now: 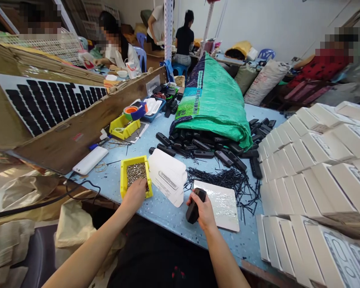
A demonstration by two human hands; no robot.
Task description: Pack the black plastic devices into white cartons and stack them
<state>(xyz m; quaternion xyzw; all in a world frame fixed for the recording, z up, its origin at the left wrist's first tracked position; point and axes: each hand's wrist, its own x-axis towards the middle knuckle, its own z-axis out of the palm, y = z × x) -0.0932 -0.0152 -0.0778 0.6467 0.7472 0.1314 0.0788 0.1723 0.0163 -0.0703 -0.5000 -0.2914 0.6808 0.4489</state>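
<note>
My left hand reaches into a yellow bin, its fingers bunched at the small metal pieces that look like screws. Its fingertips are partly hidden, so whatever they pinch cannot be made out. A black, elongated plastic case is gripped upright in my right hand, thumb across its near side, above the table's front edge. Just right of that hand lies a flat, shiny white box. Between the hands and slightly behind is an unfolded white carton with a printed drawing.
Black cable ties lie heaped behind the flat box. Many black cases spill from a green woven sack. Stacked white boxes wall the right side. A second yellow bin, tape rolls and a white phone-like object are left. Several people sit beyond.
</note>
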